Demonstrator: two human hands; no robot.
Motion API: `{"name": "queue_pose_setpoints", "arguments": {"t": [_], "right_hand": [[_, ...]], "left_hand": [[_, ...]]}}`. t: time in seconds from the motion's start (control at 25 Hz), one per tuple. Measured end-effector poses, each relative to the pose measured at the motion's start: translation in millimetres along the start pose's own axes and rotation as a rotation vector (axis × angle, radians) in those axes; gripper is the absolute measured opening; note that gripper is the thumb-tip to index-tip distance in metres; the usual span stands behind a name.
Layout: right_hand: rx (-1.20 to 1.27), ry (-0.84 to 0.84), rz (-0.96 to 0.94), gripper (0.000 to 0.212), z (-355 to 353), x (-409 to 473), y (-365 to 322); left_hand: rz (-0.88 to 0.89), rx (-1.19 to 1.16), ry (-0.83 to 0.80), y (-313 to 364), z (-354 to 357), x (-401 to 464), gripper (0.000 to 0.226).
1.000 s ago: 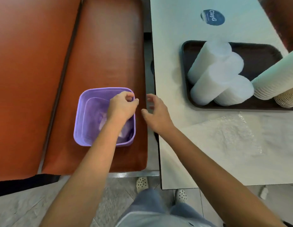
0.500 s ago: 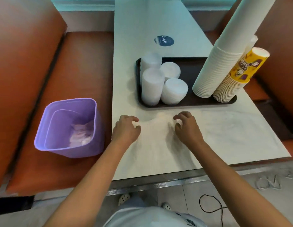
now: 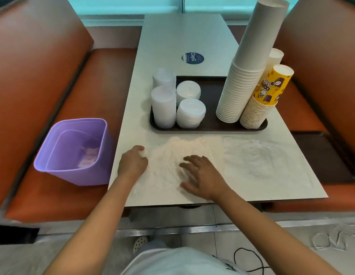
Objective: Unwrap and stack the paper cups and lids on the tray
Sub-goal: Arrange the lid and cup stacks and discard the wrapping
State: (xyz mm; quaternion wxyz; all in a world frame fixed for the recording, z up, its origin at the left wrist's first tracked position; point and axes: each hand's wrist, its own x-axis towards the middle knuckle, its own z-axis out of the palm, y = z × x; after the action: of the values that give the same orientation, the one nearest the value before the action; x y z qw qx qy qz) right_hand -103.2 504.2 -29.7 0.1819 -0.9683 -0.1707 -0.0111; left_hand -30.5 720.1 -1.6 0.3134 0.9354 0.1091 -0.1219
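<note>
A dark tray (image 3: 210, 129) sits mid-table. On its left stand several stacks of white lids (image 3: 163, 106). On its right lean a tall stack of white paper cups (image 3: 246, 76) and a shorter stack topped by a yellow printed cup (image 3: 266, 96). Clear plastic wrap (image 3: 262, 155) lies crinkled on the table in front of the tray. My left hand (image 3: 133, 163) has its fingers curled on the wrap's left edge. My right hand (image 3: 202, 173) presses on the wrap with fingers spread.
A purple bin (image 3: 73, 151) holding crumpled wrap stands on the orange bench seat at the left. Another dark tray (image 3: 321, 155) lies on the right bench seat. A round blue sticker (image 3: 192, 58) marks the table behind the tray. A cable lies on the floor.
My view swung from the bin to the table. Both hands left the bin's rim and came down on the plastic wrap in front of the tray, the right hand spreading flat.
</note>
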Motion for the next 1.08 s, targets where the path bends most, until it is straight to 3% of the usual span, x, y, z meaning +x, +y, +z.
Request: {"name": "queue_pose_setpoints", "arguments": {"t": [0.08, 0.16, 0.24, 0.36, 0.56, 0.72, 0.84, 0.96, 1.04, 1.08], "right_hand": [[0.035, -0.22, -0.082, 0.079, 4, -9, -12], [0.016, -0.314, -0.074, 0.093, 10, -14, -19], [0.031, -0.272, -0.031, 0.087, 14, -16, -26], [0.09, -0.225, -0.002, 0.063, 20, -19, -35], [0.051, -0.12, 0.082, 0.079, 24, -27, -43], [0.076, -0.117, 0.105, 0.094, 25, -24, -54], [0.199, -0.076, 0.183, 0.079, 29, -21, -58], [0.306, -0.054, 0.244, 0.06, 25, -17, -58], [0.48, -0.04, 0.272, 0.054, 19, -13, -56], [0.597, -0.041, 0.292, 0.046, 12, -10, -57]], "left_hand": [[-0.128, -0.27, 0.001, 9, -4, -4, 0.043], [-0.245, -0.539, -0.036, 20, -6, -12, 0.041], [-0.314, -0.745, -0.095, 34, -8, -26, 0.037], [-0.323, -0.825, -0.164, 42, -9, -43, 0.036], [-0.326, -0.865, -0.112, 38, -13, -59, 0.037], [-0.426, -1.082, -0.091, 39, -8, -71, 0.025], [-0.446, -1.212, -0.128, 38, 1, -78, 0.012], [-0.361, -1.073, -0.214, 19, -2, -71, 0.014], [-0.197, -0.731, -0.155, -2, -9, -64, 0.035], [-0.032, -0.497, -0.091, -16, -12, -60, 0.047]]}}
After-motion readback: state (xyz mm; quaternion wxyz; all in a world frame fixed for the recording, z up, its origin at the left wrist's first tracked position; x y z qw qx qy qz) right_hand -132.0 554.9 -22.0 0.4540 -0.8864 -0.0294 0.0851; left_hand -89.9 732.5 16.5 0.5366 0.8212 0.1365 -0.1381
